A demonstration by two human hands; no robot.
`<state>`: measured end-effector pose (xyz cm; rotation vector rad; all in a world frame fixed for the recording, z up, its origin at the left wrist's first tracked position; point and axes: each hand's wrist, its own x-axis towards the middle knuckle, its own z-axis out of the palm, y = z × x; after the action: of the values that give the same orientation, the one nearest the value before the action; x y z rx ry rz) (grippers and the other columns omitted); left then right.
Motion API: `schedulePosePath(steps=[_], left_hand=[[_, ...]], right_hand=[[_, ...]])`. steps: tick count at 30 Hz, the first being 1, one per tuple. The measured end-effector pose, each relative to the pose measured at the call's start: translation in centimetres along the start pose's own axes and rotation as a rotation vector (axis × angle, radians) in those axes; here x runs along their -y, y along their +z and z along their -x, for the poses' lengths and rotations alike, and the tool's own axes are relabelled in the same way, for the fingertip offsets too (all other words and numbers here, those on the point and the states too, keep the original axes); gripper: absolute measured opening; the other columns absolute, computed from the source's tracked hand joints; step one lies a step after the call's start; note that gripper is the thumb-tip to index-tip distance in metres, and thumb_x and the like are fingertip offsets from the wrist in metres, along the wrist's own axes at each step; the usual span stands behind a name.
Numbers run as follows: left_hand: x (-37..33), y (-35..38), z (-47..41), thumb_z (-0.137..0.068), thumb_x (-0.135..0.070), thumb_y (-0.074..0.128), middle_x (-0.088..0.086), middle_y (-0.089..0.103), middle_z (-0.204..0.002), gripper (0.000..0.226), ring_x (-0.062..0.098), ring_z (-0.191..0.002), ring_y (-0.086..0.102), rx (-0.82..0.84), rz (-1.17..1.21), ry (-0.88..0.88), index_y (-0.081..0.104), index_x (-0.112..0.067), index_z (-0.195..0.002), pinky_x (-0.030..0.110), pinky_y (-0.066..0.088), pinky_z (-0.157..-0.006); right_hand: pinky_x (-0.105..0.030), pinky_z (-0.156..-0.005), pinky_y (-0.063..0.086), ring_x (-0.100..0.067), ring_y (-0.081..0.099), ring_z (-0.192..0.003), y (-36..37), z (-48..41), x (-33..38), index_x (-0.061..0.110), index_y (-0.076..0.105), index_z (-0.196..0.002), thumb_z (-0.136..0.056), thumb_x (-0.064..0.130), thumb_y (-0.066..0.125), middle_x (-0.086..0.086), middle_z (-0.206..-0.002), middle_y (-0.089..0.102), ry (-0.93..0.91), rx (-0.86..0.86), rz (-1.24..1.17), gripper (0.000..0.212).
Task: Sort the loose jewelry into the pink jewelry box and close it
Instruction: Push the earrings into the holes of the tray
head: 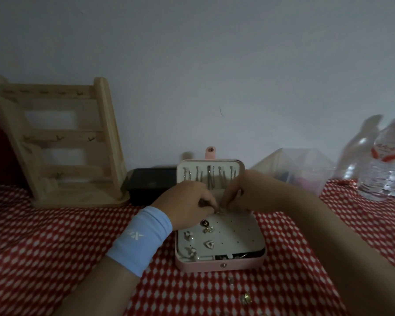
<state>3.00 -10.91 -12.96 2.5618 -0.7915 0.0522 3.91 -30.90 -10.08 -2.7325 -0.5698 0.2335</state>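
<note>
Red dotted cloth (55,236) under open pink jewelry box (221,266), lid up at back, snap front facing near. Over box's white pad (237,233), left hand (187,204) and right hand (244,190) both pinching tiny earring (219,212). White X mark on left blue wristband (141,240).

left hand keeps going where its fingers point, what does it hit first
Most likely the right hand: the left hand points rightward over the pink jewelry box, fingertips almost touching the right hand's. Depth is unclear.

L: rack (62,142) + black tray (151,183) block | R: bottles (388,160) far | cloth (55,229) beside box (221,265) free
</note>
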Motion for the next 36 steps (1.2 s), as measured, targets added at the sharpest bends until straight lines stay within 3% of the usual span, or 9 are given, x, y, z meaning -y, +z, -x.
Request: schedulePosePath(steps=[4,8,10,14,16,22,27,32,36], left_hand=[[0.1,-0.1,0.1,-0.091,-0.028,0.065,-0.016,0.061,-0.097,0.015,0.004,-0.094,0.058,-0.006,0.021,-0.013,0.076,-0.031,-0.100,0.024,0.047,-0.089],[0.3,-0.3,0.8,-0.090,-0.023,0.067,-0.020,0.063,-0.098,0.017,-0.003,-0.093,0.059,-0.069,0.070,-0.019,0.074,-0.031,-0.104,0.017,0.046,-0.088],[0.2,-0.4,1.3,-0.089,-0.021,0.068,-0.019,0.064,-0.097,0.017,-0.003,-0.090,0.060,-0.118,0.066,-0.014,0.074,-0.031,-0.101,0.017,0.048,-0.085],[-0.7,-0.7,2.7,-0.088,-0.020,0.068,-0.019,0.061,-0.093,0.012,-0.004,-0.085,0.058,-0.195,0.041,0.011,0.071,-0.031,-0.092,0.014,0.046,-0.077],[-1.3,-0.8,3.6,-0.087,-0.020,0.068,-0.019,0.061,-0.091,0.012,-0.003,-0.083,0.058,-0.215,0.048,0.026,0.070,-0.031,-0.089,0.010,0.043,-0.074],[-3.9,-0.4,7.3,-0.085,-0.026,0.072,-0.019,0.063,-0.076,0.007,-0.008,-0.073,0.059,-0.074,0.109,-0.003,0.071,-0.033,-0.085,0.006,0.045,-0.065],[-5.4,0.0,9.6,-0.085,-0.032,0.071,-0.023,0.063,-0.082,0.006,-0.014,-0.077,0.057,0.137,0.042,-0.024,0.075,-0.029,-0.089,0.003,0.042,-0.065],[-5.6,0.5,10.7,-0.088,-0.034,0.068,-0.023,0.060,-0.081,0.009,-0.008,-0.069,0.054,0.065,-0.038,-0.089,0.073,-0.029,-0.094,0.006,0.036,-0.061],[-6.3,1.1,11.6,-0.085,-0.041,0.070,-0.025,0.063,-0.084,0.016,-0.013,-0.073,0.056,0.188,0.020,-0.045,0.075,-0.032,-0.097,0.005,0.039,-0.065]], right_hand=[[-0.005,-0.075,0.046,0.017,0.060,-0.071,-0.1,0.2,0.1,0.041,0.079,-0.092,-0.089,0.023,0.071,0.035,-0.074,0.064,-0.020,0.006,0.018,0.020],[-0.028,-0.086,0.059,0.002,0.068,-0.081,-0.3,0.3,-0.2,0.042,0.076,-0.097,-0.090,0.025,0.068,0.025,-0.092,0.072,0.003,-0.002,0.009,0.020],[-0.029,-0.085,0.059,0.004,0.068,-0.079,-0.2,0.7,-0.2,0.043,0.076,-0.095,-0.089,0.028,0.070,0.026,-0.089,0.072,0.000,-0.038,-0.003,0.018],[-0.003,-0.066,0.045,0.021,0.058,-0.067,0.4,2.2,0.9,0.036,0.077,-0.099,-0.090,0.024,0.072,0.026,-0.080,0.065,-0.067,-0.072,-0.038,0.016],[0.000,-0.063,0.040,0.026,0.054,-0.069,0.7,3.0,1.4,0.032,0.077,-0.099,-0.090,0.023,0.073,0.028,-0.080,0.063,-0.092,-0.079,-0.026,0.014],[-0.002,-0.067,0.044,0.016,0.061,-0.079,1.5,6.4,3.1,0.030,0.080,-0.098,-0.086,0.024,0.076,0.024,-0.090,0.073,-0.158,0.004,-0.082,0.013],[-0.025,-0.084,0.058,-0.001,0.069,-0.084,3.0,8.3,4.1,0.030,0.079,-0.098,-0.086,0.030,0.076,0.019,-0.093,0.075,-0.146,0.119,-0.071,0.012],[-0.025,-0.086,0.058,0.002,0.065,-0.082,4.5,8.3,5.2,0.027,0.079,-0.099,-0.088,0.028,0.074,0.018,-0.089,0.071,-0.128,-0.118,-0.012,0.012],[-0.020,-0.086,0.055,0.001,0.067,-0.083,4.2,9.5,5.5,0.027,0.080,-0.097,-0.086,0.027,0.076,0.015,-0.092,0.075,-0.109,0.010,-0.021,0.011]])
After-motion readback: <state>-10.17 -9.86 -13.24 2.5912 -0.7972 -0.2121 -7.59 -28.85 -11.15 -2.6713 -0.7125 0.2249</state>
